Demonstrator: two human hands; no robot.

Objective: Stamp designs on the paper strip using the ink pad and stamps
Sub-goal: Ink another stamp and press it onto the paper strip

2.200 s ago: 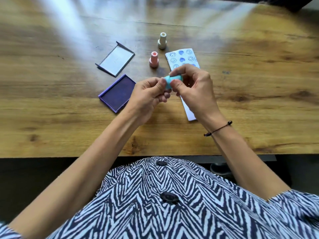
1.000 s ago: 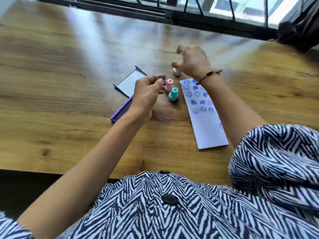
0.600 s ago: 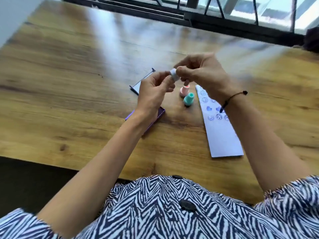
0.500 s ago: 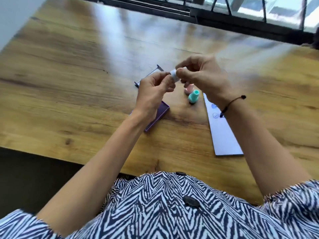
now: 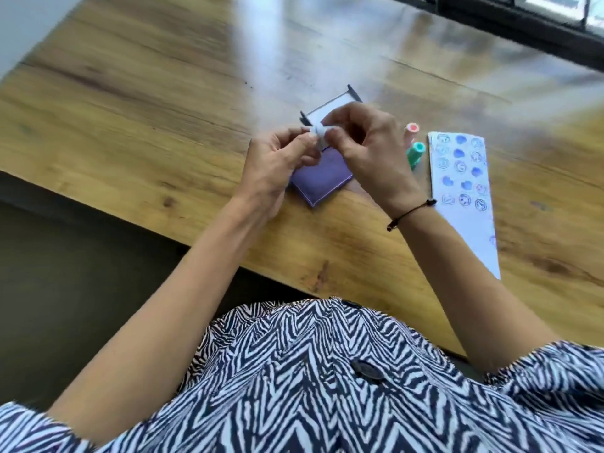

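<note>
A small white stamp (image 5: 318, 131) is pinched between the fingertips of my left hand (image 5: 277, 165) and my right hand (image 5: 369, 148), held just above the purple ink pad (image 5: 322, 178). The pad's open lid (image 5: 330, 109) lies behind the hands, mostly hidden. To the right, a pink stamp (image 5: 412, 128) and a teal stamp (image 5: 415, 153) stand upright beside the white paper strip (image 5: 467, 217). The strip's upper half carries several blue stamped circles and hearts; its lower half is blank.
The wooden table (image 5: 163, 93) stretches wide to the left and back. Its front edge (image 5: 202, 243) runs diagonally close under my forearms. A dark window frame (image 5: 523, 24) borders the far right. My zebra-patterned shirt fills the bottom of the view.
The teal stamp was set down beside the pink one. My right hand fetched the white stamp, and both hands now hold it lower, over the ink pad. The camera view has shifted left.
</note>
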